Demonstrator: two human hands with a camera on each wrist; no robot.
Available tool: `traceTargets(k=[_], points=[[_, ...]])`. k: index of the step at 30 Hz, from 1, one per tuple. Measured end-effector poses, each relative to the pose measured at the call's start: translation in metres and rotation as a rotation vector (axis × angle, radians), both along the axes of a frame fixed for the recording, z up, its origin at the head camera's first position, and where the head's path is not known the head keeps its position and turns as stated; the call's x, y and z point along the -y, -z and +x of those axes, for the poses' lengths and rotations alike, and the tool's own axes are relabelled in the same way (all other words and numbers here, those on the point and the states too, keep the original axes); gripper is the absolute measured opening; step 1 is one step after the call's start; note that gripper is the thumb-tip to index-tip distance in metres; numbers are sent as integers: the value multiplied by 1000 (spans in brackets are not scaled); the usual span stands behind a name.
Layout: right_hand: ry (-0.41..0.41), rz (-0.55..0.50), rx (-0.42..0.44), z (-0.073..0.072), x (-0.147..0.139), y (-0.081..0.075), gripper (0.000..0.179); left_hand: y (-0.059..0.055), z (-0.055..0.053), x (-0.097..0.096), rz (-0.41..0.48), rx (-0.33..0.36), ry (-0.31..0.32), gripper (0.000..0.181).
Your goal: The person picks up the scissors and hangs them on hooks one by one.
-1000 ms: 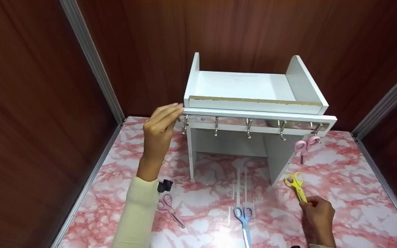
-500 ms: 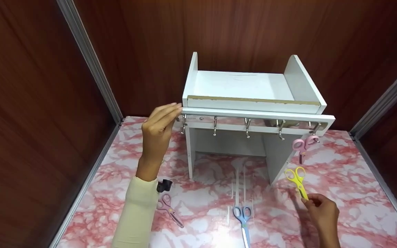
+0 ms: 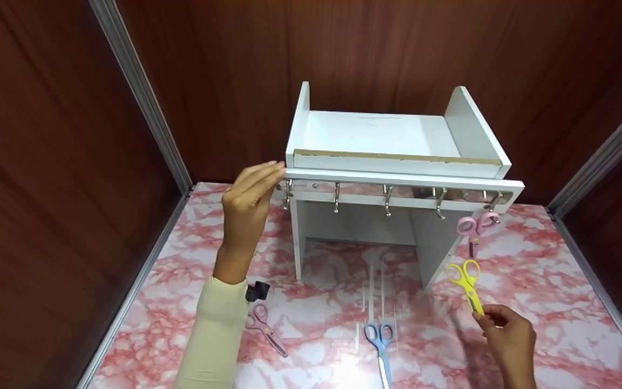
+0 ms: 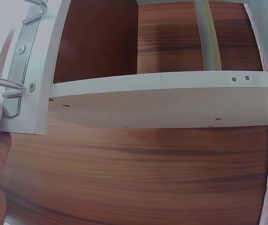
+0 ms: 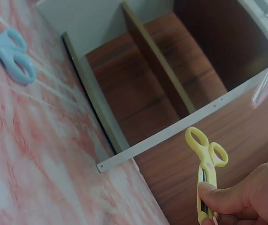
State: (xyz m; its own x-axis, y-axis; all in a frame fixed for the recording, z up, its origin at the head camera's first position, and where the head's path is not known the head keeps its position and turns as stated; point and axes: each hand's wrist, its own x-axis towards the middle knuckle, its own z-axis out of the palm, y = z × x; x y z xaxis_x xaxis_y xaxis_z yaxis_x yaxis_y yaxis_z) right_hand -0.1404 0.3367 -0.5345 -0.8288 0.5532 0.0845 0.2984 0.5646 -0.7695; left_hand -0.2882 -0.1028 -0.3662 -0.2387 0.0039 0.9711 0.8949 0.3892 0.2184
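My right hand (image 3: 512,337) pinches yellow scissors (image 3: 468,286) by the blade end, finger loops pointing up and away. They are held above the table, just below pink scissors (image 3: 473,229) that hang from the rightmost hook. My left hand (image 3: 249,197) holds the left end of a white hook rail (image 3: 408,181), which carries a row of metal hooks (image 4: 12,86). In the left wrist view, the thumb lies at the rail's front and the fingers sit behind its end. The rail runs across the front of a white shelf unit (image 3: 376,135).
Blue scissors (image 3: 381,343) lie on the marbled pink-and-white table (image 3: 311,346), near its front. Another pair of pink scissors (image 3: 265,327) and a small black object (image 3: 258,292) lie beside my left sleeve (image 3: 214,335). Brown panels (image 3: 376,48) enclose the table at the back and sides.
My right hand has moved slightly up and right, raising the yellow scissors toward the hanging pink pair. My left hand stays at the rail's end.
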Motion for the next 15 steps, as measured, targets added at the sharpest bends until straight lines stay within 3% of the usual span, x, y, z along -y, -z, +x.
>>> traceTargets(k=[15], points=[[-43, -6, 19, 12, 14, -19, 19, 0, 1, -1, 10, -2, -1, 20]])
